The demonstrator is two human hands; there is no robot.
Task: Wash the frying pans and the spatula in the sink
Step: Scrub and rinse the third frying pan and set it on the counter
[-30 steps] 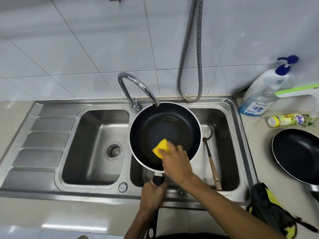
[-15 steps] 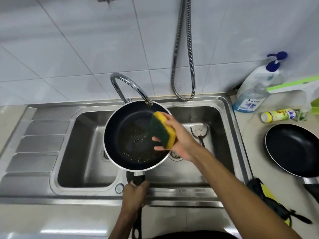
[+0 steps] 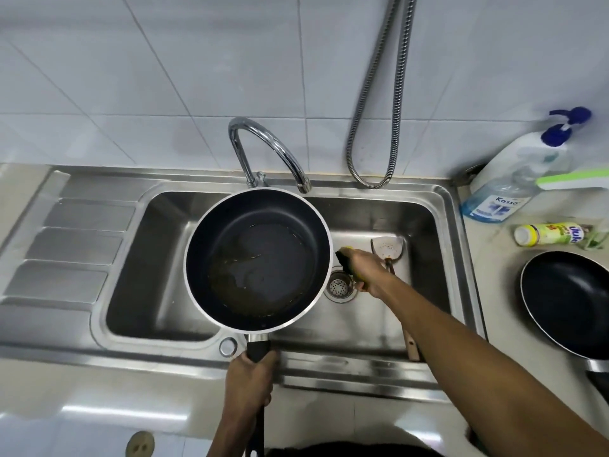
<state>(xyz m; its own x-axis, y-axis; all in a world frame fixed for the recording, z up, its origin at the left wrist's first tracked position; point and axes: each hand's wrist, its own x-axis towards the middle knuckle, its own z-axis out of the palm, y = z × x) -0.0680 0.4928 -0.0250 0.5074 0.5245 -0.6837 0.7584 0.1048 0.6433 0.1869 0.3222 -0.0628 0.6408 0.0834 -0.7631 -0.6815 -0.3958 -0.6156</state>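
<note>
the frying pan (image 3: 260,262) is up off the steel, held roughly level above the sink (image 3: 362,361), over the wall between the two basins, its far rim just under the mouth of the tap (image 3: 270,150). i'd guess it's kept flat so the brownish greasy film on its dark inside doesn't run out before it's scrubbed. no water seems to be coming from the tap.

the left hand (image 3: 248,380) has its fingers wrapped round the black handle (image 3: 258,349) at the near edge of the sink, a steady hold for scrubbing against. the right hand (image 3: 365,268) is off the pan, just beside its right rim and above the drain (image 3: 339,286). its fingers are curled around a yellow and dark sponge (image 3: 344,255) that the hand mostly hides. whether it's wringing it out i can't tell.

just behind that hand the spatula (image 3: 387,247) lies in the right basin (image 3: 372,324), blade toward the back wall, wooden handle leaning on the near edge, waiting its turn by the look of it. out on the counter (image 3: 494,291) to the right the second pan (image 3: 566,301) sits well apart from the sink, not yet brought over. a pump bottle of soap (image 3: 507,189) and a small bottle (image 3: 548,234) lying on its side are behind it.
</note>
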